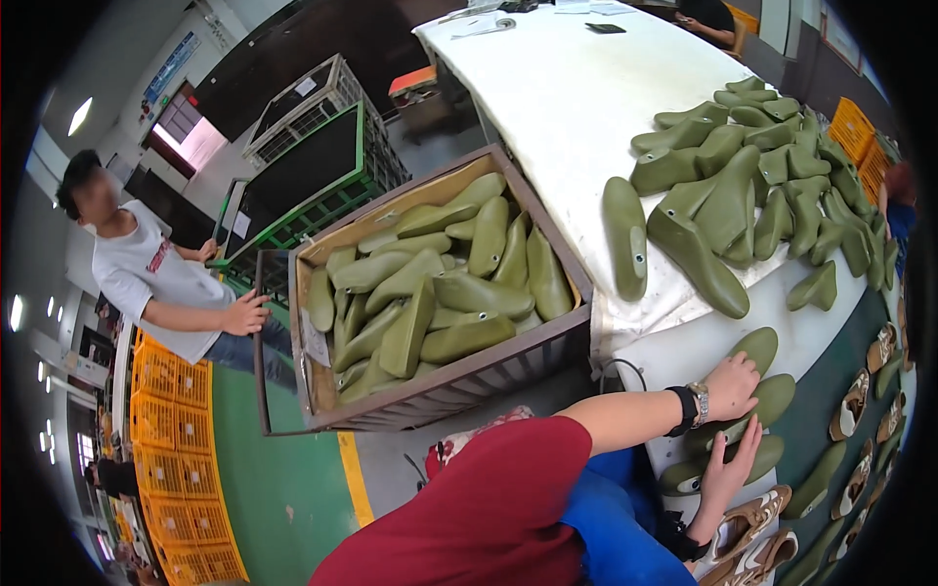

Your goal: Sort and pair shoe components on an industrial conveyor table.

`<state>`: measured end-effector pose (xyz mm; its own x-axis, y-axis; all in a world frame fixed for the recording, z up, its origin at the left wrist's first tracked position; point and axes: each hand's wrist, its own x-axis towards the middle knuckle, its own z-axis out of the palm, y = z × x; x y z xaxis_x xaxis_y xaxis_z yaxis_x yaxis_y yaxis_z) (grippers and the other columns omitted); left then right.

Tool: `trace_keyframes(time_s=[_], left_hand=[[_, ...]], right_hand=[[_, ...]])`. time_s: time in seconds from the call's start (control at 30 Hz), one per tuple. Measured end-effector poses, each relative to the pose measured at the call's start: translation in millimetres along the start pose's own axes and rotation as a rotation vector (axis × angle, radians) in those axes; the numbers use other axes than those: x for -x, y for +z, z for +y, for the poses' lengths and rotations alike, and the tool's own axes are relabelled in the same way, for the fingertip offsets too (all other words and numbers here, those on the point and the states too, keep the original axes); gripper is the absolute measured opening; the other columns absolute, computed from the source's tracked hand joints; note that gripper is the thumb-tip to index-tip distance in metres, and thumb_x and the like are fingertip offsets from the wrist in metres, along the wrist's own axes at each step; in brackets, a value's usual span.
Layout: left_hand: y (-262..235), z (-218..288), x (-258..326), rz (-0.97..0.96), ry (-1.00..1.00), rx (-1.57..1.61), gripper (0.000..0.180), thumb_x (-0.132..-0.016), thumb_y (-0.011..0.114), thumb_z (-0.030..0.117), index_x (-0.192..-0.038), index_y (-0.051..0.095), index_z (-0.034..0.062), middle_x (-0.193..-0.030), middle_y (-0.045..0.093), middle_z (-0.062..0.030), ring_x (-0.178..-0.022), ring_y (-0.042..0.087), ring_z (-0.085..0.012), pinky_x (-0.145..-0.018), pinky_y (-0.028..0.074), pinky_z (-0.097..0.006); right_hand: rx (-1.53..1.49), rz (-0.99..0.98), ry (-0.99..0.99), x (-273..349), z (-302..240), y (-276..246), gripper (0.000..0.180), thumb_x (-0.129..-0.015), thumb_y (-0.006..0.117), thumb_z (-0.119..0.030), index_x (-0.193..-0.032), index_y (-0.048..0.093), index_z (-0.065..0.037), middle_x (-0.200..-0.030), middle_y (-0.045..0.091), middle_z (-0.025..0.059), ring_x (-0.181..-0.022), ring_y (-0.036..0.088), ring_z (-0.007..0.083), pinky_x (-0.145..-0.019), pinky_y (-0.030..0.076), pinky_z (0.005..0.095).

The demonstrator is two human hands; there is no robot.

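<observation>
Green shoe lasts lie side by side on the white edge of the worktable at lower right. My left hand [731, 388], with a watch and a black band on its wrist, has its fingers curled over a shoe last [775, 398]; another last [756, 346] lies just beyond its fingertips. My right hand [727, 473] lies with fingers stretched out against a nearer last [766, 456], beside the left hand. Its palm side is partly hidden. Brown and white sneakers [767, 518] sit next to my right wrist.
A heap of shoe lasts [723, 195] covers the right of the white table [547, 88]. To the left stands a brown cart [459, 391] full of lasts; a person [161, 264] grips its handle. More shoes [850, 405] line a dark green surface at right. Orange crates [176, 459] stand far left.
</observation>
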<state>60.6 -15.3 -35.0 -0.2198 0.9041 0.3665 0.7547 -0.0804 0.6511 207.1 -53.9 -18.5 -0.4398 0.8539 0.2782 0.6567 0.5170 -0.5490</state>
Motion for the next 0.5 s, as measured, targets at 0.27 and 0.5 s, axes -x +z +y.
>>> trace_keyframes(time_s=[0.27,0.5], left_hand=[[0.0,-4.4,1.7,-0.057,-0.025,-0.110,0.031,-0.072,0.067,0.028,-0.083,0.063,-0.0005,-0.093,0.058,-0.0141,-0.100,0.051,-0.0312,-0.082,0.045,-0.039],[0.3,-2.5,-0.3,-0.058,-0.025,-0.119,0.031,-0.072,0.067,0.029,-0.083,0.064,-0.0001,-0.093,0.059,-0.0137,-0.099,0.051,-0.0309,-0.082,0.045,-0.038]], right_hand=[[-0.024,-0.015,-0.028,1.7,3.4,7.4,0.056,-0.086,0.061,-0.019,-0.136,0.039,-0.005,-0.138,0.037,0.0244,-0.126,0.038,0.0387,-0.102,0.032,0.0415],[-0.034,-0.005,-0.016,-0.2,0.4,6.3,0.055,-0.086,0.060,-0.018,-0.135,0.040,-0.005,-0.138,0.038,0.0240,-0.126,0.039,0.0378,-0.102,0.032,0.0410]])
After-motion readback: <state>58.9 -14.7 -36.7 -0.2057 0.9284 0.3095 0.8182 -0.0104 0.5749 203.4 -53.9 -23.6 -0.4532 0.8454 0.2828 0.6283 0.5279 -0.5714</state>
